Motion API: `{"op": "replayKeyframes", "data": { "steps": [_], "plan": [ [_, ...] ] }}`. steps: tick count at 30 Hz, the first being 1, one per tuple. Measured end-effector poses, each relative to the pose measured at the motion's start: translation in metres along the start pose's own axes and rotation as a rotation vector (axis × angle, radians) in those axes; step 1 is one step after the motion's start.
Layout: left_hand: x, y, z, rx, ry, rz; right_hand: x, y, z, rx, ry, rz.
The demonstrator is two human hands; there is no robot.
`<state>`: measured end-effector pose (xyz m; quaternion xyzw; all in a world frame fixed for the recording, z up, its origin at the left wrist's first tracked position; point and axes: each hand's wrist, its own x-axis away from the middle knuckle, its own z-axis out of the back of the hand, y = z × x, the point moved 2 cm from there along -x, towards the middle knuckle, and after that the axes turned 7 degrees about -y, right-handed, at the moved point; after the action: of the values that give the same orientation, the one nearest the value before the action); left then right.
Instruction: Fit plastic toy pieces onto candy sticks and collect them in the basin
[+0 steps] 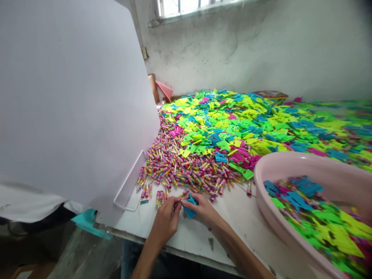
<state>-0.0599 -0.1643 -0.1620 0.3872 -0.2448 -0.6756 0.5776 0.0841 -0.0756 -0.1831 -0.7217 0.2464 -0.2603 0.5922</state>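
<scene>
Both of my hands meet over the white table (203,242) near its front edge. My right hand (203,211) is closed around a blue plastic piece (190,207). Beside it, my left hand (167,217) pinches a small item at the blue piece's left side; the fingers mostly hide it. Just beyond my hands spreads a heap of small pink-wrapped tubes with multicoloured contents (186,166). A few of these tubes (159,197) lie side by side next to my left hand.
A large pile of green, yellow, blue and pink plastic pieces (232,120) covers the back. At right stands a pink basin (261,193) holding mixed pieces. A big white panel (72,97) blocks the left, beside a white frame (130,182).
</scene>
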Motion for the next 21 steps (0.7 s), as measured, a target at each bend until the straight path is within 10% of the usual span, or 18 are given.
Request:
{"op": "replayKeyframes", "data": {
  "steps": [21],
  "plan": [
    [-0.005,-0.004,0.003,0.188,0.098,0.159,0.001,-0.015,-0.008,0.102,0.05,0.061]
  ]
}}
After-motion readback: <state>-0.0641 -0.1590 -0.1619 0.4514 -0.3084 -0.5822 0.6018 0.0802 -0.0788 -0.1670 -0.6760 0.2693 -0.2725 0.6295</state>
